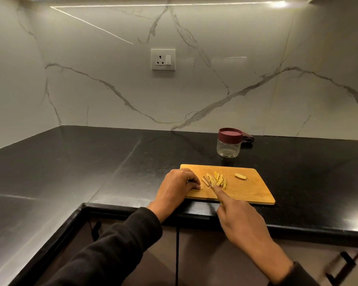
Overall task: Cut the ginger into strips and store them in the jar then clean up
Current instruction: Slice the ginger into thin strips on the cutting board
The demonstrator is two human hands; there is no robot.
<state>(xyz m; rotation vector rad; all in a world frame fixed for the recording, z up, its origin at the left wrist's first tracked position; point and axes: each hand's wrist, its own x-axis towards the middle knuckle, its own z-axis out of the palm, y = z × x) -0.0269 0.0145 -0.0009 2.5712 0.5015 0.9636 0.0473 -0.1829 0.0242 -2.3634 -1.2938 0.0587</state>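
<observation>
A wooden cutting board [252,193] lies near the front edge of the black counter. On it sits a pile of pale yellow ginger strips [218,180] and, to the right, one uncut ginger chunk [240,176]. My left hand [178,186] rests curled on the board's left end, pinching a small ginger piece [201,188] under its fingertips. My right hand [236,217] grips a knife [207,181], index finger stretched along the blade, whose tip lies at the left side of the strips. The handle is hidden in my palm. A glass jar [228,148] with a maroon lid stands behind the board, closed.
A dark patterned cloth [248,138] lies right behind the jar against the marble wall. A wall socket [163,59] sits above the counter. The black counter [91,162] wraps around a corner on the left. Cabinet doors with a handle [343,265] are below.
</observation>
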